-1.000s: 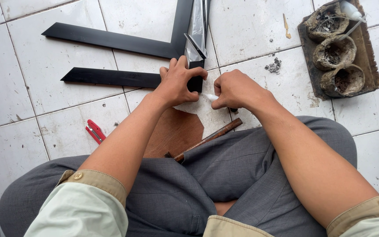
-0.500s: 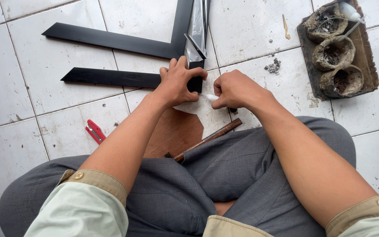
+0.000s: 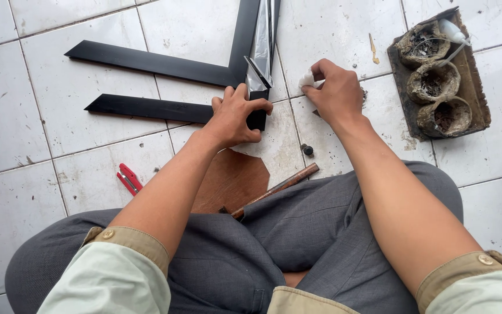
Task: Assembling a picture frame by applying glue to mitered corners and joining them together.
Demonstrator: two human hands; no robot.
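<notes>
The right hand (image 3: pixel 335 93) has lifted away from the left since a moment ago and now sits apart, further up the floor, carrying a small white wad (image 3: pixel 307 78) with it, while the pale sheet that lay under both hands is gone from sight.

The white glazed floor tiles (image 3: pixel 24 116), scuffed and speckled with dirt, carry everything. On them lies a long, flat, matt black frame moulding joined into an L-shaped corner (image 3: pixel 164 65), and nearer the sitter a second, loose black moulding strip with a mitred point (image 3: pixel 146 107). To the right sits a rough brown tray holding three crusted round nests of small metal fasteners (image 3: pixel 440 81). A smooth brown board with clipped corners (image 3: pixel 233 180) lies against the grey trousers, with a slim reddish-brown wooden handle (image 3: pixel 280 187) slanting across it. A small red-handled tool (image 3: pixel 129 178) lies to the left, and a tiny dark knob (image 3: pixel 307 149) sits between the arms.

The left hand (image 3: pixel 233 116) is curled tightly over the near end of the loose strip, just below the corner joint, fingers wrapped and thumb pressed down. The right hand is loosely fisted, pinching the white wad at its fingertips.
</notes>
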